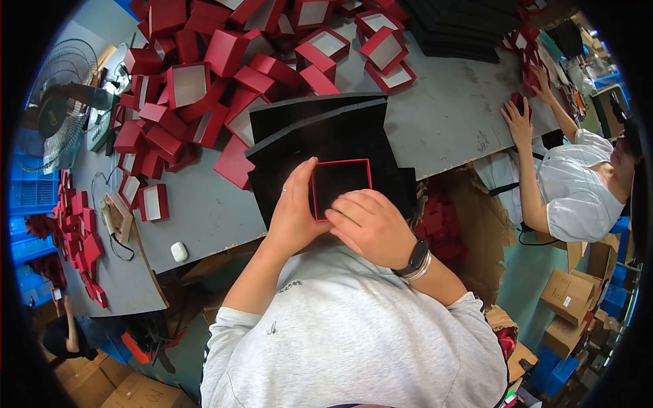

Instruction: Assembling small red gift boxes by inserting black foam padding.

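Note:
A small square red box (370,171) with a black inside is between my hands at the table's front edge. My left hand (291,209) grips its left wall, with the thumb side along the near corner. Bent fingers of my right hand (373,226) reach over the near right rim and touch the box; their tips partly cover its inside. Whether those fingertips press on the black lining I cannot tell. Beneath and behind the box lie black foam sheets (299,129), stacked unevenly.
A large heap of red boxes and lids (224,53) covers the table's back left. More black sheets (462,27) are stacked at the back. A white earbud case (179,252) lies near the left front edge, a fan (58,112) farther left. At right a co-worker (571,177) handles red boxes.

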Tool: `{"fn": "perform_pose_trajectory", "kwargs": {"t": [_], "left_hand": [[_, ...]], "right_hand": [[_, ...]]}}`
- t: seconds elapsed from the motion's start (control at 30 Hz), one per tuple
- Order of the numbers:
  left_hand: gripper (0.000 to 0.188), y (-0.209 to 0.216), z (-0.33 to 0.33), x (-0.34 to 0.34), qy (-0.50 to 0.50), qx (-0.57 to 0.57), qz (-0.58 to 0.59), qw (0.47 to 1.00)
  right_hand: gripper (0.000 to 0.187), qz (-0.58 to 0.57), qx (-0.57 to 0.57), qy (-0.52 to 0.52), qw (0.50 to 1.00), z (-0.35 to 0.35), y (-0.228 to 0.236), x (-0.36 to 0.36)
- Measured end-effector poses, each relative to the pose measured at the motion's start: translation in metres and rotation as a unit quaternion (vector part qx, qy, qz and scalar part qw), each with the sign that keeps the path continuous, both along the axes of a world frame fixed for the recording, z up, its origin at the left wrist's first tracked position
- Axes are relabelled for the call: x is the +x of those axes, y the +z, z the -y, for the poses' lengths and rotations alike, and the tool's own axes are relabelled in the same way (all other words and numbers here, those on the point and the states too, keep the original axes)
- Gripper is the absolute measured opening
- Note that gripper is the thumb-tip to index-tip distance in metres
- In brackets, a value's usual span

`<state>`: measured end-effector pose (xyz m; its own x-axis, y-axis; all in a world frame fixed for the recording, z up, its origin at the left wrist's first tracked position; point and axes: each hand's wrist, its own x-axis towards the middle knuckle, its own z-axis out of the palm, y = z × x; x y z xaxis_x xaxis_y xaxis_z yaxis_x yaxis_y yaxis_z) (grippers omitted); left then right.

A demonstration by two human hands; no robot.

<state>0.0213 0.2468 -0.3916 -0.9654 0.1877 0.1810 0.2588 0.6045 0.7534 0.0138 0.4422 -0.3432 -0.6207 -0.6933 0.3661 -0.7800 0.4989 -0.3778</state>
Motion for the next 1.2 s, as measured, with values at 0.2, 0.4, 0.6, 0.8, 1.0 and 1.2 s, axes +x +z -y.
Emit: {"fn": "perform_pose_trajectory", "kwargs": {"t": [0.2,0.4,0.6,0.8,1.0,1.2], "left_hand": [[0.114,0.008,-0.004,0.0,0.019,0.03,0.027,0.999],[0.116,0.009,-0.005,0.001,0.01,0.015,0.015,1.0],[0.117,0.009,-0.001,0.004,0.003,0.001,0.005,1.0],[0.087,0.0,0.05,0.011,0.098,0.162,-0.067,0.98],[0.086,-0.036,0.114,-0.007,0.239,-0.106,-0.031,0.965],[0.088,-0.059,0.117,-0.019,0.268,-0.216,-0.019,0.939]], "right_hand": [[0.014,0.017,0.037,-0.041,0.998,-0.025,0.001,-0.005],[0.013,-0.012,0.032,-0.051,0.998,-0.027,-0.008,-0.001],[0.012,-0.014,0.037,-0.046,0.998,-0.026,0.001,-0.006],[0.015,-0.05,-0.04,-0.141,0.988,-0.057,0.01,-0.021],[0.029,-0.073,-0.01,-0.353,0.933,-0.143,-0.034,-0.072],[0.057,0.149,-0.119,-0.197,0.962,-0.083,-0.015,-0.052]]}}
